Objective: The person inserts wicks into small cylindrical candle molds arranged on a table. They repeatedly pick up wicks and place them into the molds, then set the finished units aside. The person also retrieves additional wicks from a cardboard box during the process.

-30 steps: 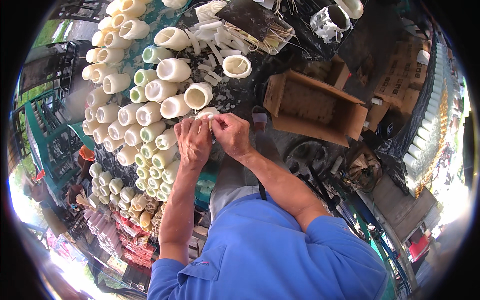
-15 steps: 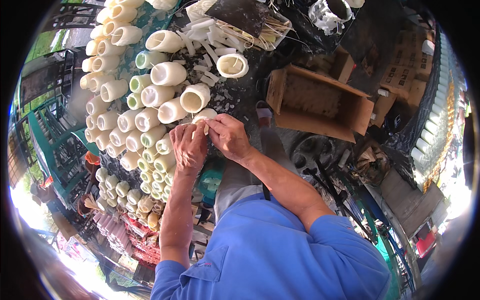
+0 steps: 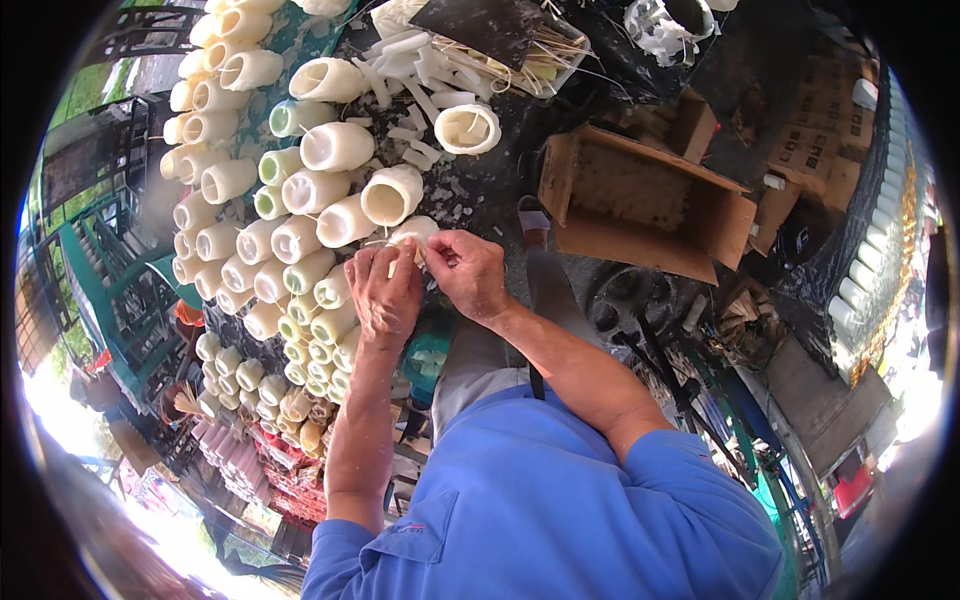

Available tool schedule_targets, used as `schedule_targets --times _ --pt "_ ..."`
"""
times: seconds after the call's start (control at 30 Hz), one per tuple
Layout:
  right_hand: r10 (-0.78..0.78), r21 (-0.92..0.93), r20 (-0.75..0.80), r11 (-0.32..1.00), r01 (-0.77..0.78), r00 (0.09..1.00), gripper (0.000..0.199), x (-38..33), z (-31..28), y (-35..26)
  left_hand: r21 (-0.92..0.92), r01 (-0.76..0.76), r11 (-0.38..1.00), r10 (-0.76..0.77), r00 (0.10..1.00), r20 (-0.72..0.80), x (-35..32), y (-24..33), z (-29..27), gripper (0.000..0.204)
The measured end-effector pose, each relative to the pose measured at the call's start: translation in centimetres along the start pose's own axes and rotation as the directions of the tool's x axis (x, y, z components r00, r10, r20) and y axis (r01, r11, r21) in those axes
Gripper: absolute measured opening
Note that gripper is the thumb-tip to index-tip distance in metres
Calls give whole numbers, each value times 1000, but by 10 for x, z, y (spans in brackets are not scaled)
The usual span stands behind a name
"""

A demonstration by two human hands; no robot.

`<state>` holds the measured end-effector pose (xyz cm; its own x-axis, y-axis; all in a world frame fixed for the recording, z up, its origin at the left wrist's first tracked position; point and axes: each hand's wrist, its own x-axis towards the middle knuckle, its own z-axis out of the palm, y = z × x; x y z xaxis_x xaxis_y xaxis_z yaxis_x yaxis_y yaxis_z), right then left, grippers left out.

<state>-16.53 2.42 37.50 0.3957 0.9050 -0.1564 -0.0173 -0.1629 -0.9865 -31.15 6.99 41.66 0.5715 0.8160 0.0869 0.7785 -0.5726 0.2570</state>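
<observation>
Nearest to you, your two forearms come up out of the blue shirt and meet at the edge of the table. Your left hand and your right hand are both closed around one white peeled piece; the fingers of each hand pinch it from its own side, and it sits between the fingertips, just above the dark table. Compared with one second ago, the hands are in almost the same place and the grip has not changed; I judge that you are still working on the same piece. Just beyond it lie rows of finished white cylinders. Farther right stands an open cardboard box, well apart from your hands.
</observation>
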Motion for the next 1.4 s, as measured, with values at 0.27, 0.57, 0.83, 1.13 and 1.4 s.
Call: schedule_targets --times 0.27,0.57,0.83,1.13,1.4 --pt "-352 -385 246 820 424 903 15 13 -10 -14 -139 159 978 -176 977 -122 -11 9 3 29" --pt "142 -312 186 947 -79 972 24 31 -3 -32 -805 534 -258 -808 337 483 -38 18 12 40" --pt "386 -393 324 885 -249 863 28 53 -1 -44 -846 460 -269 -801 381 462 -31 25 22 44" --pt "474 -382 340 859 -342 812 22 64 3 -48 -887 444 -127 -786 500 363 -41 22 33 42" --pt "472 -396 359 858 -327 805 18 65 1 -48 -843 465 -270 -813 359 458 -28 22 34 41"
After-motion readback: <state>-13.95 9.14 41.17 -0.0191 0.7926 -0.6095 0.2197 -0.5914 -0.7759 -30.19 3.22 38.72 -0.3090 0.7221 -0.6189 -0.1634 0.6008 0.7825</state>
